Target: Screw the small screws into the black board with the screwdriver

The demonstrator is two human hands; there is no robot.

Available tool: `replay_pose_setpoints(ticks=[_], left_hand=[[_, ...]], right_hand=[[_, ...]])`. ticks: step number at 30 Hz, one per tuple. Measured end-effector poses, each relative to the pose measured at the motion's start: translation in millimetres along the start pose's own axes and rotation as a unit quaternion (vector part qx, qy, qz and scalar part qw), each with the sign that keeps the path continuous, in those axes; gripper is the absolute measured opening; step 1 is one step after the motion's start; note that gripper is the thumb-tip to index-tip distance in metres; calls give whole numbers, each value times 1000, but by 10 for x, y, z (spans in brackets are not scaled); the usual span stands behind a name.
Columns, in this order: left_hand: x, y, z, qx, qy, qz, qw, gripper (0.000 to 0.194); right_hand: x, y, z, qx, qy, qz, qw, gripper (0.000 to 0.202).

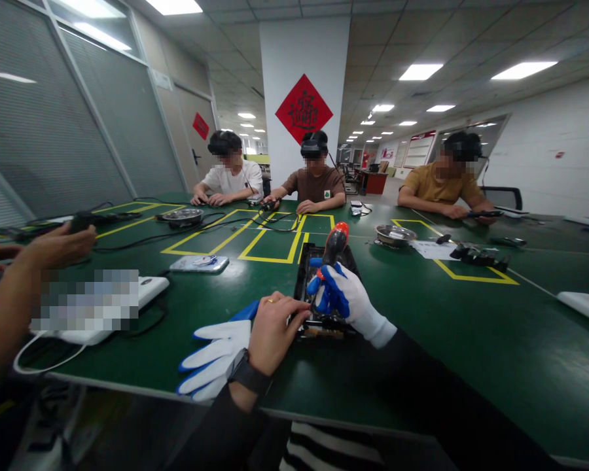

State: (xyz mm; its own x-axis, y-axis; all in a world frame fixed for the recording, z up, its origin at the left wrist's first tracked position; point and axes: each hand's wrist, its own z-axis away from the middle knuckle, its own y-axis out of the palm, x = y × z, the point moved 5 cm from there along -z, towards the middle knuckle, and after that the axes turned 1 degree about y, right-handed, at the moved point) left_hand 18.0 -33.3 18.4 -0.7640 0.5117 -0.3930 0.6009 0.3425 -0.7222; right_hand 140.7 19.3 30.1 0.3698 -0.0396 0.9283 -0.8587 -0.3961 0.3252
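Observation:
In front of me on the green table lies a black open housing point(303, 265) with dark parts inside, too small to make out. My right hand point(356, 301), in a white and blue work glove, is wrapped round a screwdriver point(336, 243) with an orange and black handle. The handle points up and away, and the tip is hidden low in the housing. My left hand point(279, 327), bare, with a ring and a dark watch, has thumb and fingers pinched at the housing's near left corner. Whatever they hold is hidden. Beside it lies an empty glove point(218, 347).
A white power strip-like device point(152, 291) with a cable and a co-worker's hand point(63, 248) are at left. A phone-like slab point(199, 263) lies nearer the middle. Metal bowls point(395, 235) and black parts point(481, 258) are beyond. Several people sit across the green table point(471, 340).

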Motion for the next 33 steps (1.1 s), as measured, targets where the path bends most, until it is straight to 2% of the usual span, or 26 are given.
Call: replay_pose_setpoints(ticks=[3,9,11,15,17,23,29,33], left_hand=[[-6,5,3,6,2,4,1000,17],[-2,10,19,4,8,7,1000,19],[9,7,21,-3,6,10,1000,19],[20,10,22,-5,3,10,1000,19],[14,9,22,-3,4,11,1000,19],[20,22,23,5,2,14,1000,20],[28,28,25,8,2,19,1000,20],[11,23,25,13,7,18,1000,21]], right_hand=[[12,0,2,-2,5,-3,1000,37],[90,-29,32,-89,-38,64,993,32],[74,-33,17,-71,-27,40,996,34],[32,-6,-15,16,9,-26,999,42],[36,-18,-15,9,-1,-12,1000,39],[39,-68,-5,-70,-33,49,996,31],[28,-25,-19,15,-12,-16,1000,35],[26,-43,-7,-27,-22,14,999,34]])
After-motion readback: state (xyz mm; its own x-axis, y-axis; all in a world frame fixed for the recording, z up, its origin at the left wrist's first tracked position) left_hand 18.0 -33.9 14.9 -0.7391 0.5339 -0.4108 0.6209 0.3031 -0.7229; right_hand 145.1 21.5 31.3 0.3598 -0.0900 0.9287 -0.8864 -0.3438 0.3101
